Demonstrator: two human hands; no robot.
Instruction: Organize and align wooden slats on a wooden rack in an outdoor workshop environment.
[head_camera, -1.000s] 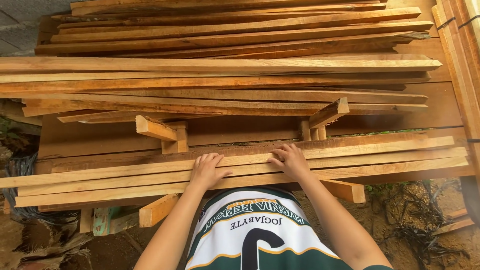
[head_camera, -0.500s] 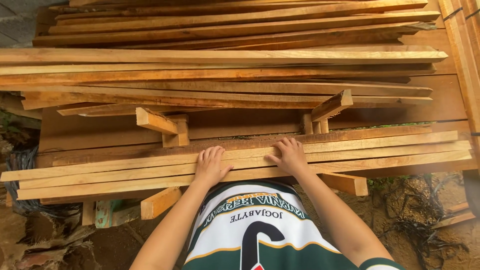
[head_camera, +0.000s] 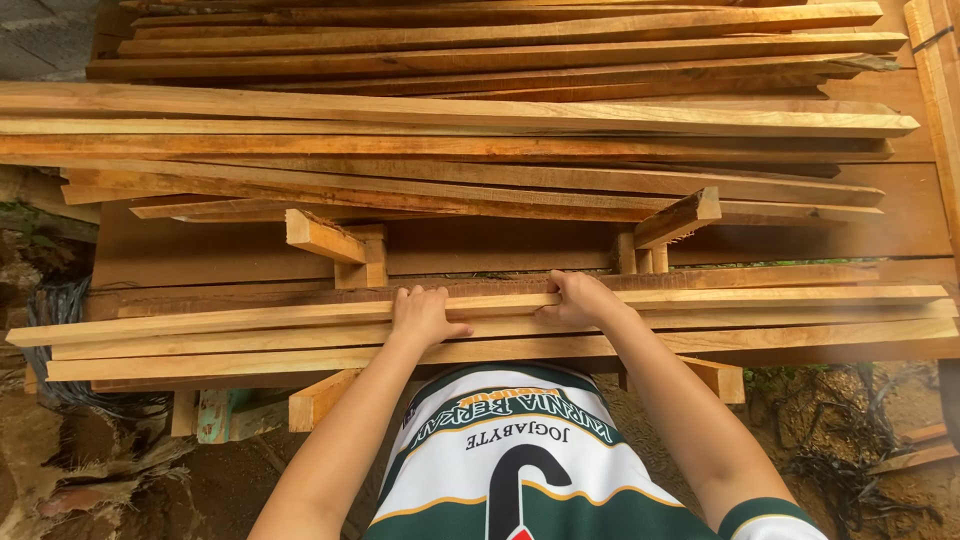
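1. Left hand (head_camera: 422, 318): lies palm down on the near stack of laths, fingers (head_camera: 415, 296) curled over the far edge of the top lath (head_camera: 250, 319), thumb stretched toward 3 o'clock along its upper face. Holding the lath.
2. Right hand (head_camera: 580, 298): just to 3 o'clock of the left hand, on the same lath; fingers (head_camera: 562, 283) hooked over its far edge, wrist raised. Holding the lath.
3. Top lath: long, pale, rough-sawn strip running from 9 to 3 o'clock across the whole view, under both palms, its far edge inside the curled fingers.
4. Near stack (head_camera: 800, 330): three or four like strips lying flat beneath the top lath, ends staggered, carried on short cross blocks (head_camera: 318, 398).
5. Far stack (head_camera: 480, 115): at 12 o'clock, well apart from the hands; many longer boards in layers, resting on two short wooden props (head_camera: 325, 238).
6. Ground (head_camera: 860, 440): bare earth with dark roots at 4 o'clock.
7. Jersey (head_camera: 520, 470): white and green, at 6 o'clock, between the forearms.
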